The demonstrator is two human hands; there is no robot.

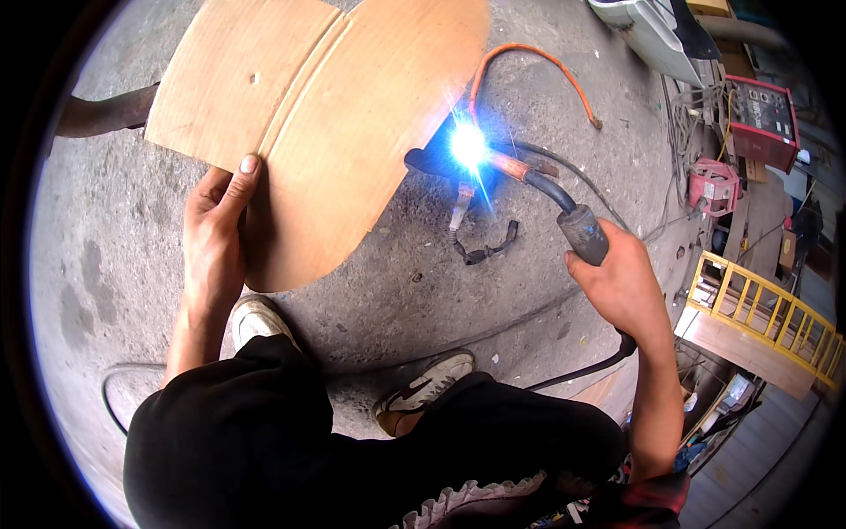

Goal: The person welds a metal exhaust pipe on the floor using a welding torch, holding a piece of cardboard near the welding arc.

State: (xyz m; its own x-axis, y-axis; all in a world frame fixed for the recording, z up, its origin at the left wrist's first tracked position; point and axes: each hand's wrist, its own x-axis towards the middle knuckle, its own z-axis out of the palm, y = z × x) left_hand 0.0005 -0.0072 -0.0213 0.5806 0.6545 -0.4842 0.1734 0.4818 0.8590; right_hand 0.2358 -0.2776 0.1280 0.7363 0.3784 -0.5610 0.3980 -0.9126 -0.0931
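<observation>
My left hand grips the lower left edge of a tan, curved-edged wooden board, thumb on its face and fingers behind. In my right hand is a welding torch with a dark handle, a bent neck and a copper-coloured nozzle. A glaring blue-white arc burns at the nozzle's tip, just off the board's right edge. The glare and the board hide most of the workpiece; a dark rounded metal end shows beside the board.
A rusty pipe sticks out left of the board. An orange rod or hose curves over the concrete floor. Cables run across it. At right stand a red machine, a pink-red device and a yellow rack.
</observation>
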